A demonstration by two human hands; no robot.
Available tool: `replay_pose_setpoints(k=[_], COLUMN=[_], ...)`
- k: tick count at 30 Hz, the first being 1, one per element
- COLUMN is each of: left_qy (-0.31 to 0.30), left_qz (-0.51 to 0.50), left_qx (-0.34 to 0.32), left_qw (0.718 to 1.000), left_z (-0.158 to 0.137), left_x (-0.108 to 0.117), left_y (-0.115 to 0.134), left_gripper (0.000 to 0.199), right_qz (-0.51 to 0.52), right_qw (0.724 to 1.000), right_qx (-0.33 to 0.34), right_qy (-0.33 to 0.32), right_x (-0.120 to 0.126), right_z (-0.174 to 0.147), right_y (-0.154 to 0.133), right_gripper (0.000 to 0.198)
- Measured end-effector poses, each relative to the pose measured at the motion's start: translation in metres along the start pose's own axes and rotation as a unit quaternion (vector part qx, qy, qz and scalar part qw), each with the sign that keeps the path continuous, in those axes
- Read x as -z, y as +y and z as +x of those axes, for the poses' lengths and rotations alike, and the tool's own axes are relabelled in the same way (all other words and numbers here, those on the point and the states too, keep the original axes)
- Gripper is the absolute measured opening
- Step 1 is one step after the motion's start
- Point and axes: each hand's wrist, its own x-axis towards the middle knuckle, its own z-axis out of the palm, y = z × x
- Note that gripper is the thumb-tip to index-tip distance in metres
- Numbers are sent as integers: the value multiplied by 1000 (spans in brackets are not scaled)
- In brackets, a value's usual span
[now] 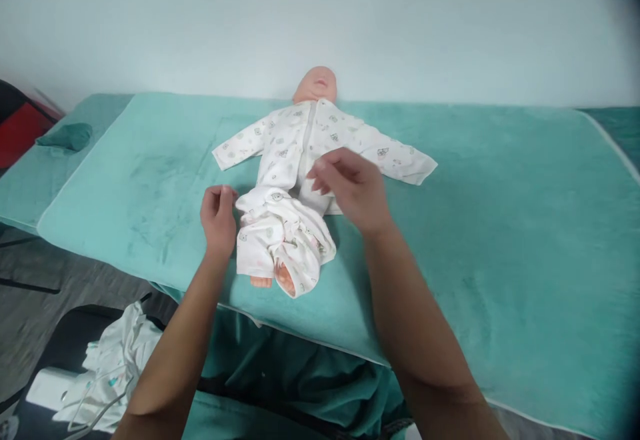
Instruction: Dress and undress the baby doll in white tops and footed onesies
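Note:
A baby doll [317, 85] lies on its back, its head toward the wall. It wears a white printed jacket [283, 153] with the sleeves spread out and a pale strip of cloth showing down the middle. White printed trousers [260, 240] are bunched around its legs, and the feet show at the leg openings. At the left side of the waistband, my left hand [219, 220] is closed with its fingertips against the trouser cloth. Above the lower right of the jacket hovers my right hand [355, 190], fingers loosely bent and apart, with nothing visible in them.
A green cover [500, 247] lies over the padded table, which stands against a white wall [200, 27]. At lower left, a black chair [75, 333] bears crumpled white cloth [125, 343], a white box [50, 387] and a cable. Something red and black stands at far left.

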Motion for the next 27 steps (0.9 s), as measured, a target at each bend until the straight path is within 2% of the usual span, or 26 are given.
replay_pose_setpoints(k=[2,3,6,7,9,11,13,16,18,19,21,22,23,24,25,27], left_qy=[-52,-101,-277,-314,-340,-328,-305,-253,-186,-140,-47,-10,21,44,60,67], left_qz=[2,15,96,132,199,245,266,235,176,134,42,2,-26,-40,-36,0], left_qx=[6,8,-45,-78,-135,-159,-173,-172,-122,-82,15,61,94,106,100,46], left_qw=[999,995,955,937,909,898,898,922,959,978,998,998,995,993,993,997], left_z=[13,19,30,31,30,26,20,15,18,22,34,40,45,49,50,47], left_x=[-7,-11,-23,-27,-34,-38,-40,-38,-34,-30,-23,-20,-17,-15,-14,-13], left_y=[12,18,33,35,36,34,32,30,24,19,4,-5,-15,-23,-30,-39], left_gripper=[15,14,30,37,42,34,22,6,9,12,16,15,14,14,16,20], right_qz=[-72,-124,-289,-336,-398,-416,-401,-295,-137,-50,80,99,82,21,-87,-305], right_qw=[993,987,955,940,915,908,916,955,989,996,989,981,974,968,954,895], right_qx=[13,25,57,62,57,39,22,-15,-43,-52,-63,-77,-101,-147,-198,-288], right_qy=[90,97,19,-6,-27,-17,1,18,34,51,111,149,186,203,208,149], right_x=[2,2,-6,-10,-18,-26,-30,-24,-7,5,35,51,68,84,98,117], right_z=[3,4,3,1,-4,-9,-9,-3,1,2,0,-2,-5,-8,-10,-14], right_y=[7,10,13,12,8,4,2,2,1,1,-1,0,2,6,11,24], right_gripper=[22,22,24,23,19,12,3,13,19,20,20,20,22,27,31,32])
